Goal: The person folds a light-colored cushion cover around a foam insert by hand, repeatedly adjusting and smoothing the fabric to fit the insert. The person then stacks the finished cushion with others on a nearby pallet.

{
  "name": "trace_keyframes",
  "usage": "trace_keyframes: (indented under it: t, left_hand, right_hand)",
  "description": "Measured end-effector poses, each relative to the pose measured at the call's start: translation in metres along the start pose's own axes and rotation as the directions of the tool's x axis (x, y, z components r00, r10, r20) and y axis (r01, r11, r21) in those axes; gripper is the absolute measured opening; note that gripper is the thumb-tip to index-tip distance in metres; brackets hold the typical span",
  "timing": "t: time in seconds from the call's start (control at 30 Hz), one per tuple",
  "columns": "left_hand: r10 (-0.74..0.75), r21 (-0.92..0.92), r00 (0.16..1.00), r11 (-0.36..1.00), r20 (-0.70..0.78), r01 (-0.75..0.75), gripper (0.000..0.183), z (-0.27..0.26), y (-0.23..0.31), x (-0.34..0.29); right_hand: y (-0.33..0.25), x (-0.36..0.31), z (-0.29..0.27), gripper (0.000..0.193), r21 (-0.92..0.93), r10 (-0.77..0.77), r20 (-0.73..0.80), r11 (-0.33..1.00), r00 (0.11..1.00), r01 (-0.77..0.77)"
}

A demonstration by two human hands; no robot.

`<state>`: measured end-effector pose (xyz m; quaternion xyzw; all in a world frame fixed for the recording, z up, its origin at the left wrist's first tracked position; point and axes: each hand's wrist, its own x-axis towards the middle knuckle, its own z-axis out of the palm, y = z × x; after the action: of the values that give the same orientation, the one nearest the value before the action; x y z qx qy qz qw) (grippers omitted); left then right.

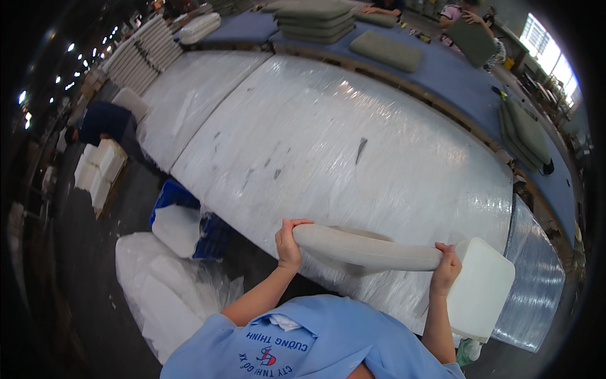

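A beige fabric-covered seat cushion (366, 248) is held on edge between my two hands, above the near side of the plastic-wrapped table. My left hand (290, 243) grips its left end, fingers curled over the top. At the other end my right hand (446, 268) is closed round the cushion's corner. Right beside my right hand lies a cream-white cushion or foam pad (483, 287) at the table's near right corner. The cushion's far face is mostly hidden from me.
Beyond the wrapped table (303, 132) runs a blue-topped bench (442, 82) with stacked green cushions (315, 22). A blue crate (211, 237) and a white plastic bag (158, 284) stand on the floor at left. A co-worker (107, 123) bends by white stacks; others work behind the bench.
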<state>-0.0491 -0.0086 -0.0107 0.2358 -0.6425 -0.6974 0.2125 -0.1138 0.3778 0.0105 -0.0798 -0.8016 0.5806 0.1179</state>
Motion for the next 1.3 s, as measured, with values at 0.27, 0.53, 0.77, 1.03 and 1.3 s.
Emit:
trace_keyframes:
  t: [0.27, 0.53, 0.77, 1.03, 1.3]
  left_hand:
    - [-0.09, -0.073, 0.989, 0.992, 0.117, 0.099, 0.069, -0.016, -0.019, -0.007]
    - [-0.534, 0.36, 0.5, 0.84, 0.682, 0.407, 0.041, -0.055, -0.048, 0.017]
    - [-0.631, 0.678, 0.266, 0.72, 0.728, -0.147, 0.054, -0.027, -0.134, 0.051]
    - [-0.484, 0.752, 0.576, 0.416, 0.659, -0.511, 0.063, 0.008, -0.181, 0.049]
    - [-0.312, 0.709, 0.637, 0.314, 0.705, -0.631, 0.041, 0.065, -0.195, 0.072]
  right_hand:
    - [0.031, 0.0, -0.014, 0.062, 0.476, 0.295, 0.104, 0.824, 0.95, -0.308]
    - [0.03, -0.02, -0.067, 0.05, 0.132, 0.347, 0.626, 0.835, 0.698, -0.534]
    - [0.033, 0.022, -0.023, 0.076, -0.561, 0.615, 0.754, 0.785, 0.23, -0.263]
    - [0.12, 0.022, 0.073, 0.084, -0.785, 0.637, 0.614, 0.557, 0.467, 0.273]
    - [0.155, 0.032, 0.169, 0.04, -0.726, 0.338, 0.684, 0.39, 0.646, 0.566]
